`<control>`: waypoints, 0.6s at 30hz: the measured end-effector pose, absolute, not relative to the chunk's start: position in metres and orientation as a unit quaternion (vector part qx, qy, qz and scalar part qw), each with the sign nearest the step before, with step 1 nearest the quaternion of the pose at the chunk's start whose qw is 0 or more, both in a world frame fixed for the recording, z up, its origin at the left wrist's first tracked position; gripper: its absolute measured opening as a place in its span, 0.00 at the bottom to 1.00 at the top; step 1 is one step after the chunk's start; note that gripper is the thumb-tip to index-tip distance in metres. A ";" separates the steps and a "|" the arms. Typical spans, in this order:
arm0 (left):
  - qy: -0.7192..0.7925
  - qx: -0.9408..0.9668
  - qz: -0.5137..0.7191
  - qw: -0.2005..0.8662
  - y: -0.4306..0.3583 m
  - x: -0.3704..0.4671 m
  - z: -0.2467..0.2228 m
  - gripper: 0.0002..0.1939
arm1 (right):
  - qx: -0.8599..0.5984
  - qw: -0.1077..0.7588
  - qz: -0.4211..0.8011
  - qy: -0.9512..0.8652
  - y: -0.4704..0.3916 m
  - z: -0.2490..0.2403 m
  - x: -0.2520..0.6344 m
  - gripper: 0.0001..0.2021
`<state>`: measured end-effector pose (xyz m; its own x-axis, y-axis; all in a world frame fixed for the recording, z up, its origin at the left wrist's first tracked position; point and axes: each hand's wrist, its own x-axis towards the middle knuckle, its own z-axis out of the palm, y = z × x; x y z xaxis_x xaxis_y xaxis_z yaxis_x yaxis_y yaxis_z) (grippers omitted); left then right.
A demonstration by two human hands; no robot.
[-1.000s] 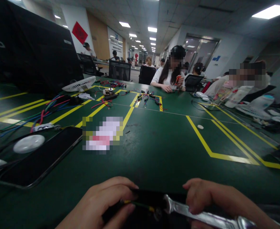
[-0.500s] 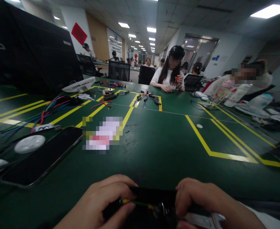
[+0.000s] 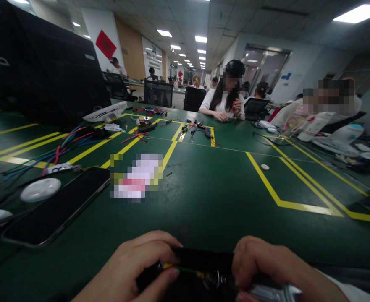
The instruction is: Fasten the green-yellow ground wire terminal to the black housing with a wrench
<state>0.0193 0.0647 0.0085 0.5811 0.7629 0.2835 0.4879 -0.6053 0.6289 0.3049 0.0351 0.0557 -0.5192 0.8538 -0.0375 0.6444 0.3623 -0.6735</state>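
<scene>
At the bottom edge, my left hand (image 3: 131,268) grips the left end of a small black block (image 3: 200,262), pinching a green-yellow wire (image 3: 180,269) that runs along it. My right hand (image 3: 266,266) closes around a silver metal wrench (image 3: 268,290) whose head sits against a round fitting on the block's right part. Both hands rest low over the green table (image 3: 203,201). The lower part of the block and most of the wrench are cut off by the frame.
A black phone (image 3: 57,207) lies face up at the left, beside a white round disc (image 3: 40,189) and coloured wires (image 3: 51,153). A blurred card (image 3: 137,176) sits mid-table. Yellow tape lines (image 3: 276,197) mark the surface. Other people sit at the far side.
My right hand has slid left along the wrench toward the block, so less of the silver handle shows. My left hand has kept its grip.
</scene>
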 end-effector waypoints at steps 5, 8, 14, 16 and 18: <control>0.355 0.857 0.274 0.255 0.067 0.021 0.012 0.06 | -0.482 0.132 0.298 -0.813 0.036 0.059 0.300 0.07; 0.346 0.854 0.292 0.256 0.067 0.022 0.013 0.07 | -0.488 0.131 0.282 -0.816 0.041 0.064 0.298 0.08; 0.365 0.841 0.295 0.268 0.064 0.022 0.013 0.04 | -0.392 0.091 0.347 -0.847 0.063 0.075 0.295 0.10; 0.368 0.840 0.296 0.267 0.064 0.022 0.014 0.04 | -0.382 0.094 0.318 -0.862 0.064 0.078 0.293 0.12; 0.371 0.840 0.296 0.265 0.064 0.022 0.014 0.05 | -0.384 0.097 0.304 -0.866 0.061 0.082 0.291 0.13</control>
